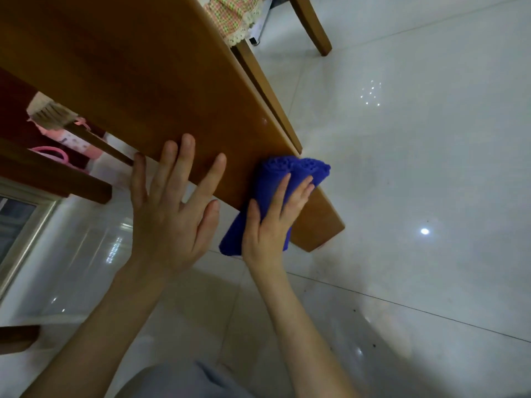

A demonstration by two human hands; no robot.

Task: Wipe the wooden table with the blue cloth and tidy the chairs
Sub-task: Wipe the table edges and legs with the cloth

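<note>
Left hand (169, 208): palm down, fingers spread and straight, flat on the near edge of the wooden table (143, 81). Holds nothing; looks like bracing.

Right hand (273, 222): just beside the left, laid on the blue cloth (275, 173). Grip is loose: fingers nearly straight across the top, thumb along the cloth's near side. It presses down and does not pinch.

Cloth sits at the surface's near corner, folded into a thick pad with two rolled folds showing at its far end. Long axis crosses the near edge, roughly in line with the right forearm. Near end overhangs toward the person; far end points out across the corner.

Handling, judged: soft, light, limp. It should slide easily on the varnished wood, so a flat palm over the middle suits it. The overhanging end may droop.

Beyond: a chair (310, 24) with a checked cushion (230, 12) stands at the far side, on the glossy tiled floor (402, 168).
</note>
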